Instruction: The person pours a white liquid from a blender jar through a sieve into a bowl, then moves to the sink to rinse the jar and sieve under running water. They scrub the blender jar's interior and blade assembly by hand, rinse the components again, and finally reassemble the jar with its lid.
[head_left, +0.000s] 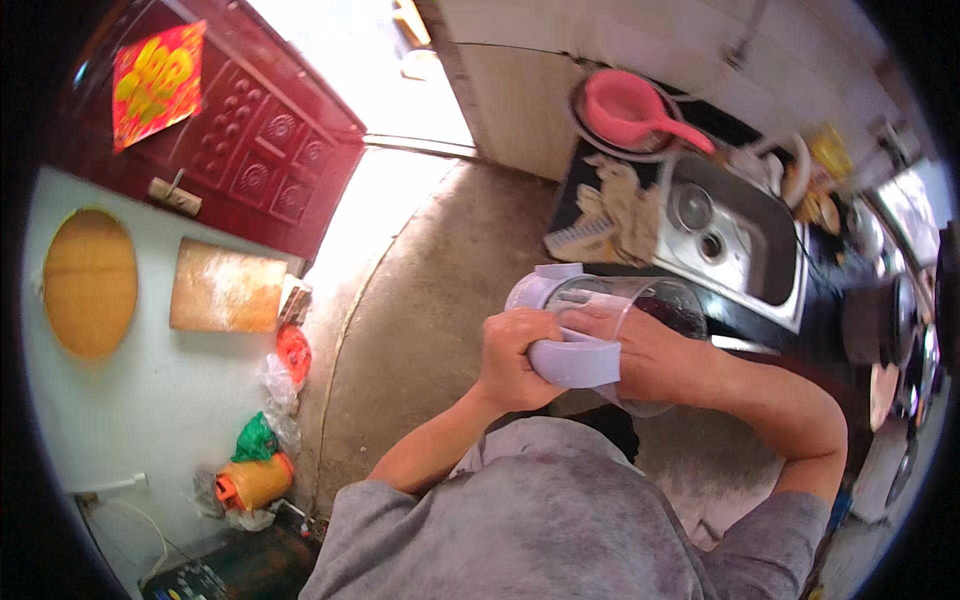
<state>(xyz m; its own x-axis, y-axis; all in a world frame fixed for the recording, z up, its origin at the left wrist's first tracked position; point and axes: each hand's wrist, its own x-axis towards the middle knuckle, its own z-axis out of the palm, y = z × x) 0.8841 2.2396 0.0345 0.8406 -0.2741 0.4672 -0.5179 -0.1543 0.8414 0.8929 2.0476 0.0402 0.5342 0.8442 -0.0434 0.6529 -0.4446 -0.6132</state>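
A clear pitcher (667, 300) with a lavender collar and handle (574, 364) lies tilted on its side in front of my chest. My left hand (517, 356) is wrapped around that handle. From the right, my right hand (600, 330) overlaps the pitcher, and its fingers show through the transparent wall. Whether they are inside the pitcher or pressed against its far side is not clear, and the fingertips are partly hidden. Close beyond the pitcher is a stainless-steel sink (769, 300) with a drain, set in a black counter.
Cloth gloves (611, 214) lie on the counter left of the sink. A pink dipper (626, 112) rests on a basin behind them. A dark pot (874, 322) stands at right. Leftward are a red door (262, 142), a wooden board (225, 289) and plastic bags (255, 437) along the wall.
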